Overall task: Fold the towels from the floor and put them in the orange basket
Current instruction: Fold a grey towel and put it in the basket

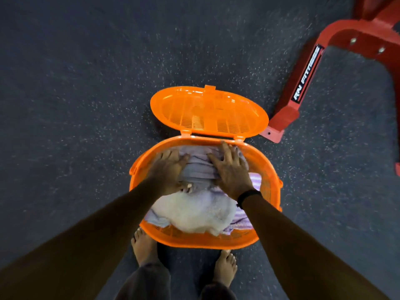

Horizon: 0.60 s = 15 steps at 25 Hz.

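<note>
Two bare feet stand on the dark speckled floor at the near rim of the orange basket, and we look straight down along both forearms into it. Nearest in the basket lies a white towel, bunched against the near wall, with a striped purple towel showing beneath it toward the right wall. Past these sits a folded lavender towel at the far wall — both hands are flat on top of it. Our left hand presses down on its left end with fingers straight and close together; our right hand, a dark band at the wrist, presses on its right end with fingers spread, the tips reaching the far rim. Neither hand curls round the cloth. Beyond the basket its hinged orange lid stands thrown open — leaning away from us. Farther right, at the upper right corner of the floor, a red metal frame carries a black label.
</note>
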Tool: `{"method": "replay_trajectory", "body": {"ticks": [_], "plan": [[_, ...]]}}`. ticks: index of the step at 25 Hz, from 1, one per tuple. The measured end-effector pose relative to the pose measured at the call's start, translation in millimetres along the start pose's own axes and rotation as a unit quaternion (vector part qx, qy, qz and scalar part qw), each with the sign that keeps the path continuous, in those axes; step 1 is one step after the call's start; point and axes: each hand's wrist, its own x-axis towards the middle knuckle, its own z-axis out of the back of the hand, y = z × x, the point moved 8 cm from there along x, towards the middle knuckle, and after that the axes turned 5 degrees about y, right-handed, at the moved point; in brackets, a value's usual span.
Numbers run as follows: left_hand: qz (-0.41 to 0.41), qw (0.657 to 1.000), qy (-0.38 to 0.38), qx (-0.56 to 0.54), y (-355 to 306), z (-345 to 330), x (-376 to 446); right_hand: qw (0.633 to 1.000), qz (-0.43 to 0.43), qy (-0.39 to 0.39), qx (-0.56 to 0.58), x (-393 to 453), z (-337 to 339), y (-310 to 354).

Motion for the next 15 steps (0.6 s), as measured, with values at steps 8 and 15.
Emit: {"method": "replay_trajectory", "body": {"ticks": [8, 15], "plan": [[0.002, 0.998, -0.058, 0.009, -13, -67, 35, 0.999, -0.001, -0.041, -0.013, 10, -88, -19], [0.015, 1.0, 0.023, 0.007, -16, -40, 12, 0.992, 0.017, 0.108, 0.055, -6, -55, -19]]}}
